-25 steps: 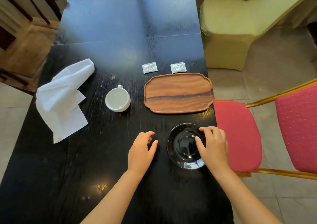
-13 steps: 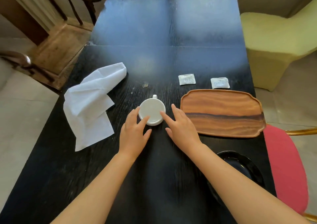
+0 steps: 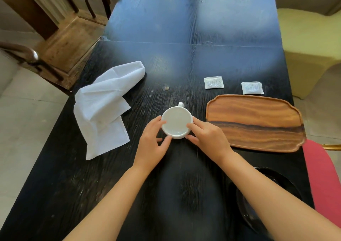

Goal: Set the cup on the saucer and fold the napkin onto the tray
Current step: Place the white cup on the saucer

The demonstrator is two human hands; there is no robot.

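A white cup (image 3: 176, 120) stands on the black table (image 3: 184, 65), its handle pointing away from me. My left hand (image 3: 152, 145) grips its left side and my right hand (image 3: 207, 139) grips its right side. The black saucer (image 3: 284, 181) lies at the near right, partly hidden under my right forearm. A crumpled white napkin (image 3: 103, 109) lies to the left of the cup. The wooden tray (image 3: 254, 122) sits to the right of the cup, with nothing on it.
Two small white sachets (image 3: 213, 82) (image 3: 252, 87) lie just beyond the tray. A red padded chair (image 3: 324, 181) stands at the right table edge, a yellow-covered chair (image 3: 310, 43) farther back, and dark wooden chairs (image 3: 60, 37) at the left.
Both hands left the saucer area, reached forward to the cup, and have closed around its sides. The camera view shifted, so the saucer now sits at the lower right.
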